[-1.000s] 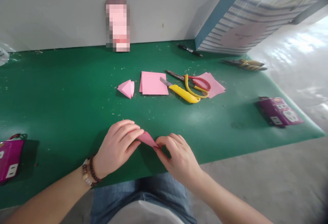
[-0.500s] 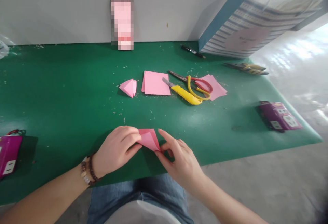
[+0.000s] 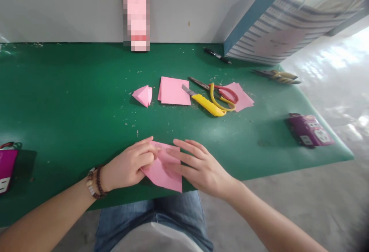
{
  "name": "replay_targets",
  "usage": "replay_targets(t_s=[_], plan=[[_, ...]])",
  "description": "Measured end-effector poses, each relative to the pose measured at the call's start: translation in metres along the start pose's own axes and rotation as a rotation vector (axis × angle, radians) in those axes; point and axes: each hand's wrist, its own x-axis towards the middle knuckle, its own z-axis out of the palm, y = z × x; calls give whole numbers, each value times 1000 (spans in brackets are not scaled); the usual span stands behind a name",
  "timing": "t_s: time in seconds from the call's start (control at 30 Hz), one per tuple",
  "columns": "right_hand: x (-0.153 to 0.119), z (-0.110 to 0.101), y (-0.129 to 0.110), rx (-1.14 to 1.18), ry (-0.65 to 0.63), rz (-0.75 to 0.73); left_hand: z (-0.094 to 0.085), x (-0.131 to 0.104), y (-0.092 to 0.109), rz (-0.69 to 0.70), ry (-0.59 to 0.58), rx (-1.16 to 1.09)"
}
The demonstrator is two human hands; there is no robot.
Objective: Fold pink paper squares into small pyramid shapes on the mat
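A pink sheet of paper, opened out with creases showing, is near the table's front edge. My left hand has its fingers curled over the sheet's left side and grips it. Over the sheet's right side, my right hand is open with its fingers stretched out and spread. Its fingertips are slightly smeared, and I cannot tell how firmly they touch the paper. Beyond my hands lie a folded pink paper piece and a stack of pink square sheets.
Red-and-yellow-handled scissors and a yellow-handled knife overlap more pink sheets. A pen, pliers, striped paper bag, purple box and magenta box are on the green table. A blurred-out upright object leans on the wall.
The folded pink sheet has been opened out into a larger, flatter piece. My right hand has gone from pinching its corner to spread fingers over it. The view has shifted slightly.
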Motion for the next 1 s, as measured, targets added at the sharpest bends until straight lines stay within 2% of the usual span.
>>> replay_targets(t_s=[0.13,0.27,0.4,0.47,0.53,0.6,0.67,0.73,0.87,1.0], plan=[[0,4,1,36,84,-63,-2,0,-1,57,-70,128],[-1,-1,-3,5,65,-23,-6,-2,3,76,-143,340],[3,1,-4,122,70,26,-4,-5,8,76,-93,414],[5,6,-5,187,113,124,0,-6,9,62,-34,404],[7,13,-7,207,171,301,4,-7,10,18,33,362],[8,20,-9,187,222,478,8,-7,10,-43,88,319],[10,24,-11,139,248,566,10,-6,10,-100,130,309],[13,25,-11,96,221,569,11,-5,11,-108,125,338],[18,22,-9,60,130,541,10,-1,12,-35,58,395],[20,19,-5,50,110,528,10,1,14,-114,-2,389]])
